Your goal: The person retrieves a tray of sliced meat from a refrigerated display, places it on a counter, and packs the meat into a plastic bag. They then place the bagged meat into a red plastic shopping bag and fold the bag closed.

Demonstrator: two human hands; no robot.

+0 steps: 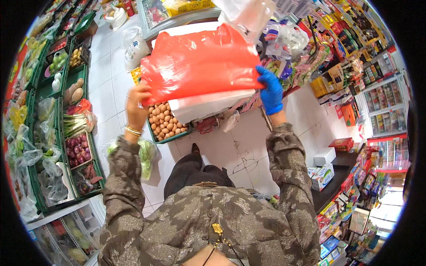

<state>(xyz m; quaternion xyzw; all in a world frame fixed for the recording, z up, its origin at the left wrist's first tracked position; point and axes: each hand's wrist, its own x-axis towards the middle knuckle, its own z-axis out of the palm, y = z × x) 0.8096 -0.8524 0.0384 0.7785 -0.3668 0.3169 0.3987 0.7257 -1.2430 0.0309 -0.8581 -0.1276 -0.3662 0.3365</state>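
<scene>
A red plastic bag [199, 66] is stretched flat between my two hands, over a white foam box [213, 103]. My bare left hand [137, 103], with gold-coloured bangles at the wrist, grips the bag's lower left corner. On my right hand [270, 89] is a blue glove, and its fingers are closed on the bag's right edge. Below the left part of the bag, a green crate [171, 139] holds brown eggs [163, 121]. The bag hides most of the foam box's top.
Green crates [63, 99] of vegetables line the left side. Leafy vegetables in plastic [146, 156] lie on the floor near my left sleeve. A dark counter [339, 166] stands at the right. Packed goods [286, 40] are heaped beyond my right hand.
</scene>
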